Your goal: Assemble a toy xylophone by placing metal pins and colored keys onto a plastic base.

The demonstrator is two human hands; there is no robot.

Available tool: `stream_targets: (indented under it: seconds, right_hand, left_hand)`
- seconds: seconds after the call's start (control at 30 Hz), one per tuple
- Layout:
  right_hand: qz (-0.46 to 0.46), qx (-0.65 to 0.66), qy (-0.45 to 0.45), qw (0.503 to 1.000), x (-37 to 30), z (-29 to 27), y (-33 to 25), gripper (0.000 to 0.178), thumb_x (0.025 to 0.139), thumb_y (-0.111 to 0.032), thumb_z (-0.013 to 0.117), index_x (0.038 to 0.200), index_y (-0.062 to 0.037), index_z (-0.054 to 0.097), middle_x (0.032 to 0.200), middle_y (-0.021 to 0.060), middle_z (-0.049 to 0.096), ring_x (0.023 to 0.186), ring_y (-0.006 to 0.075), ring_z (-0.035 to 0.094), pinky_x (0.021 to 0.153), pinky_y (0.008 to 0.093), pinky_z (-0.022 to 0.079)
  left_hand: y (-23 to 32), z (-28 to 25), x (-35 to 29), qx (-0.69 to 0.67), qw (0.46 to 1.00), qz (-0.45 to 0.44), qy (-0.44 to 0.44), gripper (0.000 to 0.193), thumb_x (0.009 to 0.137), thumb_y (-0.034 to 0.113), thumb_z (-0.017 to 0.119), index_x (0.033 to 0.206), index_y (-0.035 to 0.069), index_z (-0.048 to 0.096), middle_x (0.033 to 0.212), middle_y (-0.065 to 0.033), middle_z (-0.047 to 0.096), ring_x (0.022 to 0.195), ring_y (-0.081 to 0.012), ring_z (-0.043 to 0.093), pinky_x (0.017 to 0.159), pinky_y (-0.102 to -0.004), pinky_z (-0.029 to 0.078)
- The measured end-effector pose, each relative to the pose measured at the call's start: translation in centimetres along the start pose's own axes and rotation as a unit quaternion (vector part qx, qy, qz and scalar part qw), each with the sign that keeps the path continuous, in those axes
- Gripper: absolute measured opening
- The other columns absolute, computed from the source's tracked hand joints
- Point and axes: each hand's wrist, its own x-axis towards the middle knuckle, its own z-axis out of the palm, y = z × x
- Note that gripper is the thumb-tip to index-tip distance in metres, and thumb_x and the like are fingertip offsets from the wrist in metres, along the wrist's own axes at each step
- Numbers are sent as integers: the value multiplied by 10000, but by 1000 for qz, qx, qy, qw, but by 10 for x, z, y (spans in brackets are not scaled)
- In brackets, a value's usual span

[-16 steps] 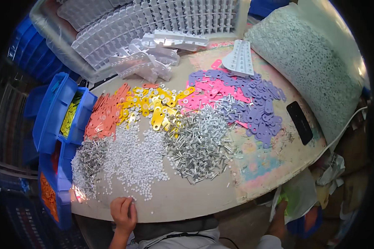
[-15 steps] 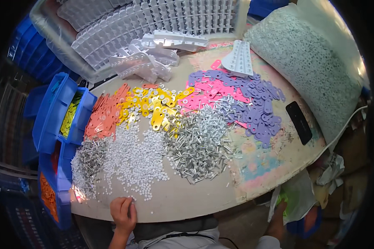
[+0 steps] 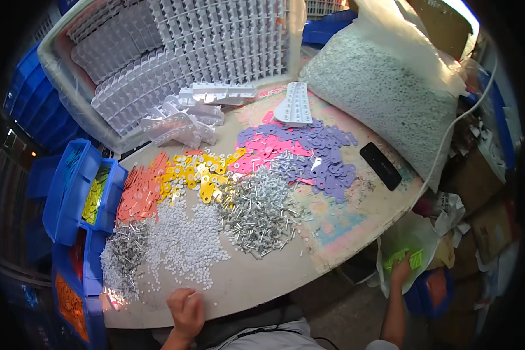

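Observation:
My left hand [image 3: 185,310] rests at the table's near edge with its fingers curled; whether anything is in them is hidden. Just beyond it spread small white plastic caps [image 3: 186,248], flanked by heaps of silvery rivets [image 3: 259,219]. Far out to the right and below the table edge, my right hand [image 3: 401,269] grips a bright green ribbed plastic piece [image 3: 413,260] inside an open white plastic bag [image 3: 424,233]. Flat perforated pieces lie in orange [image 3: 139,191], yellow [image 3: 207,189], pink [image 3: 265,147] and purple [image 3: 335,169] piles.
White moulded parts [image 3: 184,128] lie before a large lined box [image 3: 125,143] of similar parts. A white perforated piece [image 3: 296,105] sits behind the piles. Blue bins [image 3: 55,204] line the left edge. A black phone [image 3: 381,167] lies near a bulging clear sack [image 3: 379,81]; a white cable [image 3: 449,131] hangs past it.
The view has swung to the right. My right hand and the green piece in the bag have come into fuller sight. My left hand stays by the table's near edge, fingers still curled.

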Motion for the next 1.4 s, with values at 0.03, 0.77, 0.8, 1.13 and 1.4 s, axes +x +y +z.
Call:
stream_targets:
  seconds: [0.03,0.77,0.8,1.13,1.4]
  right_hand:
    - [1,-20,8,1000,0,-7,9,818,852,-114,733,1583,-118,365,938,217,717,833,421,715,688,528,534]
    - [168,779,63,600,-30,-220,73,376,967,-85,565,1335,-14,605,1360,135,602,1243,276,607,1011,423,518]
    - [180,827,85,525,-23,-236,60,388,980,-103,561,1357,-19,588,1342,123,615,1217,281,616,1028,434,514]
    - [-35,466,527,710,45,-390,-102,591,949,-52,650,1483,9,405,1465,173,502,1302,304,532,1123,434,408]
    - [-294,209,568,740,127,-512,-270,816,782,112,688,1538,-65,435,1484,178,516,1402,384,473,1176,488,348]
  left_hand:
    - [5,6,17,-38,998,50,-11,422,765,-58,744,1165,62,683,1200,-132,629,1098,-339,591,948,-467,453]
    - [16,197,289,-28,977,167,-133,585,1018,401,629,1484,63,527,1540,-271,462,1419,-445,445,1155,-557,376]
    - [18,194,288,-28,975,177,-130,585,1018,401,629,1484,63,527,1540,-271,462,1419,-445,445,1155,-557,376]
    - [24,174,269,-107,949,234,-183,563,1036,423,609,1483,88,537,1485,-290,506,1378,-468,473,1189,-586,316]
    - [49,75,173,-118,922,319,-183,647,976,380,699,1519,98,489,1529,-254,474,1464,-437,405,1206,-582,308]
